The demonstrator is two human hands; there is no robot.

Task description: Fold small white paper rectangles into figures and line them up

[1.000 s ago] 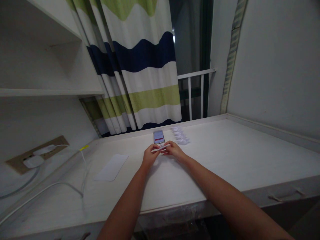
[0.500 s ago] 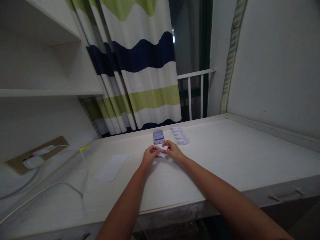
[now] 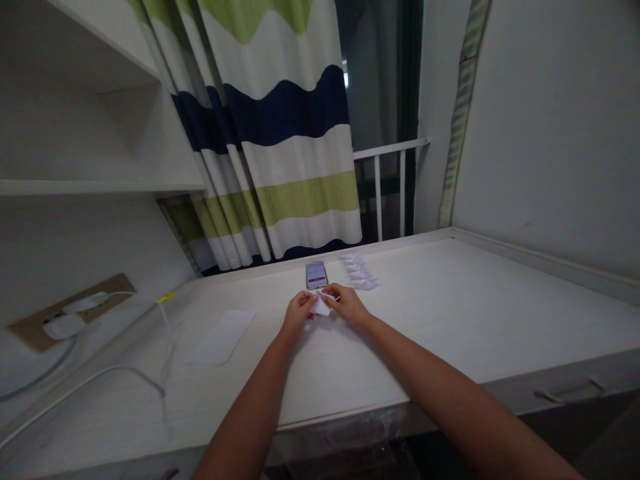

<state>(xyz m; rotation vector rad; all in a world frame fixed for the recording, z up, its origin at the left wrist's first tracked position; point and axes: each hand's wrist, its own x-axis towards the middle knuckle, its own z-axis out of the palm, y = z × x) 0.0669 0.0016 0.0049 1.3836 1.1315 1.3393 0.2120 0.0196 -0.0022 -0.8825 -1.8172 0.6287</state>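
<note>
Both my hands meet over the middle of the white desk [image 3: 450,313], pinching a small white folded piece of paper [image 3: 321,305] between them. My left hand [image 3: 299,313] grips its left side and my right hand [image 3: 347,304] grips its right side, fingers closed on it. Just behind the hands lies a phone [image 3: 316,274] with a lit screen. To the right of the phone sits a row of several small white folded paper pieces [image 3: 359,273].
A flat white sheet [image 3: 223,336] lies on the desk to the left. A white cable [image 3: 120,371] runs from a wall socket [image 3: 65,319] across the left of the desk. A striped curtain [image 3: 280,133], a shelf [image 3: 100,187] and a wall [image 3: 550,133] surround the desk.
The paper was a long flat strip held wide between the hands; the hands have come closer and it is now a smaller folded shape. The view shifted slightly.
</note>
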